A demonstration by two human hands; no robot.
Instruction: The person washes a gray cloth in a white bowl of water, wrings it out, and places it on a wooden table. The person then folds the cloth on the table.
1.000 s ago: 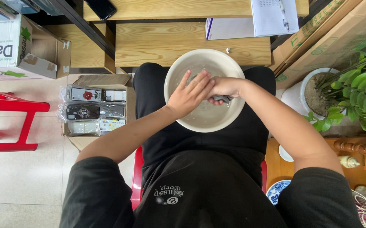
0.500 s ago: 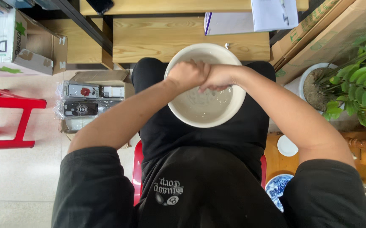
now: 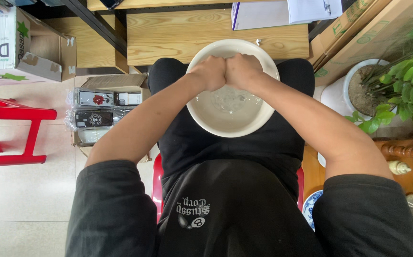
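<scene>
**Wobbly Bowl On A Lap**

Sitting on a black lap, not on a table: a white bowl (image 3: 225,129), right in the middle of the view, with a little water (image 3: 228,104) at the bottom. Pressed together over its 12 o'clock side: left hand (image 3: 210,72) and right hand (image 3: 242,70), knuckle to knuckle. Fingers of both curled in tight, like fists.

Could tip. Nothing flat and hard underneath, only soft legs. Might rock from a hard push down on the far rim, or from a wiggle of a knee, and spill onto the black clothes and the floor tiles. Could splash too, from a fast squeeze or rub. Close by at 12 o'clock: a wooden table (image 3: 178,35) with papers (image 3: 263,14), bad to get wet. At 9 o'clock, a cardboard box (image 3: 97,114) of small packs, also near enough for drips.

Hard to see: anything inside the fists. Maybe something small squeezed in there, but covered by the fingers, so cannot tell. Also hidden: the far rim under the hands, and the depth of the water. Cut off at 3 o'clock: a potted plant (image 3: 358,90). Cut off at 9 o'clock: a red stool (image 3: 6,114).
</scene>
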